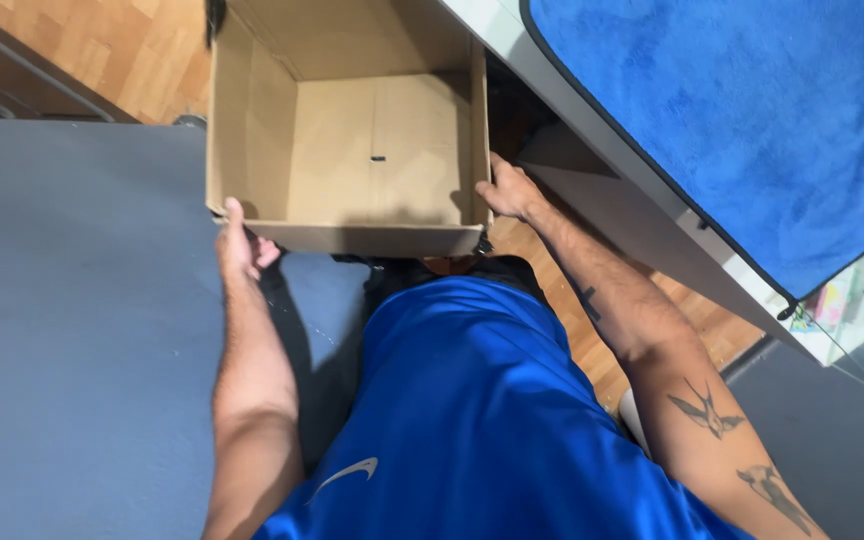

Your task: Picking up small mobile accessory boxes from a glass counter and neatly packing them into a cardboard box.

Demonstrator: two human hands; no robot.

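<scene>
**Holding an open carton by its near corners**

Looking down through the head camera, you have an open cardboard box (372, 140) in front of your body, its mouth up and its inside bare apart from a small dark mark on the bottom panel. It sits over the edge of a grey mat (72, 330), with wood floor (122, 50) beyond it.

Your left hand (242, 245) is curled around the near left corner, thumb up along the outer edge; the fingers are hidden underneath, so how far they wrap cannot be told. Your right hand (510, 190) is clamped on the near right wall, fingers closed over the rim.

Judging by the thin walls and bare interior, the box should be light and fairly stiff, though the rim may flex if squeezed. Opposite corners or the bottom edge look like the soundest places to grip.

To your right, a blue towel (752, 120) lies on a pale table (592, 140).
</scene>
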